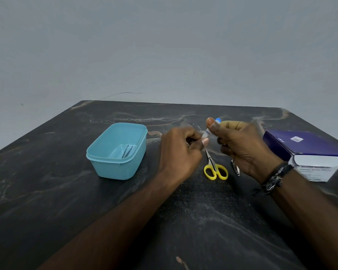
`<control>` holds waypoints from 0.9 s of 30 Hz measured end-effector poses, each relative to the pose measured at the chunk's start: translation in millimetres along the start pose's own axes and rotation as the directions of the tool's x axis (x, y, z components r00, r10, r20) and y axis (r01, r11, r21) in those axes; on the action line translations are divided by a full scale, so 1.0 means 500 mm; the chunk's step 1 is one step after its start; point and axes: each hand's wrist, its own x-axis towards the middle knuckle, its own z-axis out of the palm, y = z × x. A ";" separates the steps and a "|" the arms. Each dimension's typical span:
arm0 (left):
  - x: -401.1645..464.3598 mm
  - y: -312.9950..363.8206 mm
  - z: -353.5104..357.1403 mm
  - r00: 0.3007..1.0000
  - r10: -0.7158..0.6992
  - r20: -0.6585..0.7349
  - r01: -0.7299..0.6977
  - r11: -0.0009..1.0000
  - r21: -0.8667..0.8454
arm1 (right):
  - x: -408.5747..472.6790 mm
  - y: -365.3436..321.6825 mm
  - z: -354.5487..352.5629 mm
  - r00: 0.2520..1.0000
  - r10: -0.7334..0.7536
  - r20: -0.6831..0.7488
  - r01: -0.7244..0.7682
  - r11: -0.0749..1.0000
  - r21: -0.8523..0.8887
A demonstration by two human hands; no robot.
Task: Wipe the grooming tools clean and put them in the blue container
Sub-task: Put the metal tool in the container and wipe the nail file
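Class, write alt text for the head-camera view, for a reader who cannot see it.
Two hands, left hand and right hand, pinch a small white-and-blue packet between them above a dark marble table. Yellow-handled scissors lie below; tweezers rest in a blue container, left.

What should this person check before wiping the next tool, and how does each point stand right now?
1. Wipe packet held by both hands, left hand and right hand: ok.
2. Packet torn open: cannot tell.
3. Scissors lying within reach on the table: ok.
4. Nail clipper in plain view: not ok, partly hidden behind the right hand.
5. Blue container open, tweezers already inside: ok.
6. Wipe box nearby: ok.
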 end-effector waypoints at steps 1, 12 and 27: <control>0.001 0.001 0.000 1.000 0.007 0.001 -0.007 1.000 0.004 | 0.002 -0.003 -0.004 1.000 -0.010 -0.024 0.011 1.000 0.023; 0.010 0.021 -0.010 0.970 -0.136 -0.199 0.072 0.952 -0.299 | 0.006 -0.004 -0.014 0.980 0.019 0.198 -0.050 0.987 0.153; 0.035 0.007 -0.031 0.970 -0.104 -0.220 0.041 0.961 -0.275 | -0.006 0.004 -0.004 0.909 -0.006 0.416 0.036 0.997 -0.064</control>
